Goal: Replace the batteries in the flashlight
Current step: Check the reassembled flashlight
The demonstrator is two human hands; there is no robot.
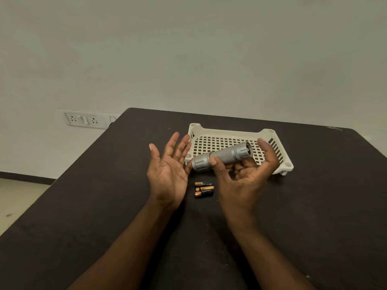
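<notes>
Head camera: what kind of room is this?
Probably a plain indoor room, a home or an office. A dark table stands against a bare wall with sockets, and on the table are a white basket and three batteries.

The light was dim and even, with a greenish-grey cast over the wall. The dark worktop swallowed most shadow, so only a faint darkening showed beneath the white basket. A soft sheen lay on the silver flashlight, with no harsh glare anywhere. The wide lens bowed the worktop's far edge and spread its sides outward. The middle was fairly sharp, though the print on the batteries was too soft to read, and the forearms near the bottom edge looked smeared.
</notes>
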